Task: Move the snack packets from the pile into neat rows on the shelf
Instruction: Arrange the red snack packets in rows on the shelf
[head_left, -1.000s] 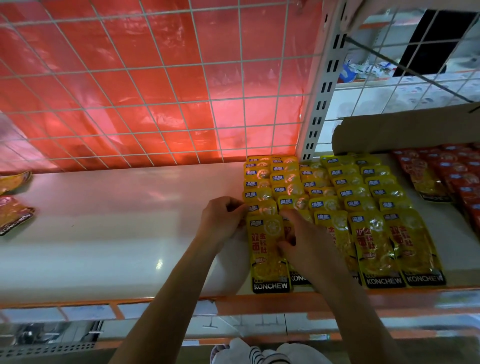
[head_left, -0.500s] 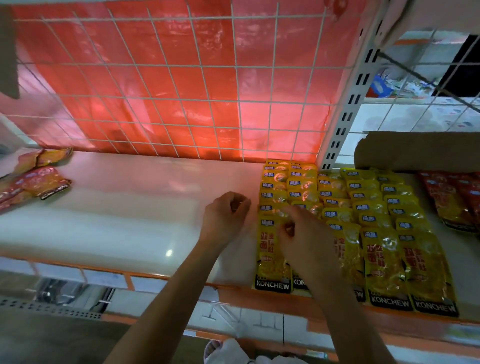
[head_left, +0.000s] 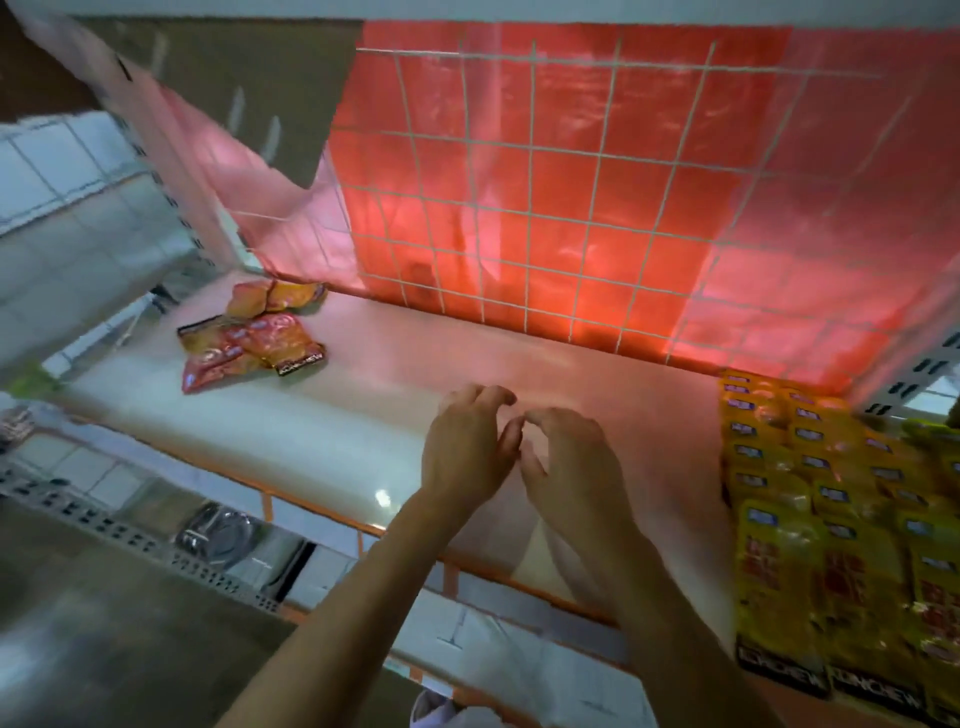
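A small pile of red and orange snack packets (head_left: 254, 338) lies at the far left of the white shelf (head_left: 322, 431). Yellow KONCHEW packets (head_left: 831, 519) lie in overlapping rows at the right end of the shelf. My left hand (head_left: 467, 452) and my right hand (head_left: 571, 462) hover side by side over the bare middle of the shelf, between the pile and the rows. Both have loosely curled fingers and hold nothing. The frame is motion-blurred.
A white wire grid with red plastic sheeting (head_left: 571, 208) backs the shelf. An orange strip (head_left: 452, 566) edges the shelf front. A perforated metal upright (head_left: 914, 379) stands at the right. Below left, a lower shelf holds metal ware (head_left: 218, 535).
Both hands have left the yellow rows and moved left over the bare shelf. The view has swung left, bringing the red and orange pile closer to the middle.
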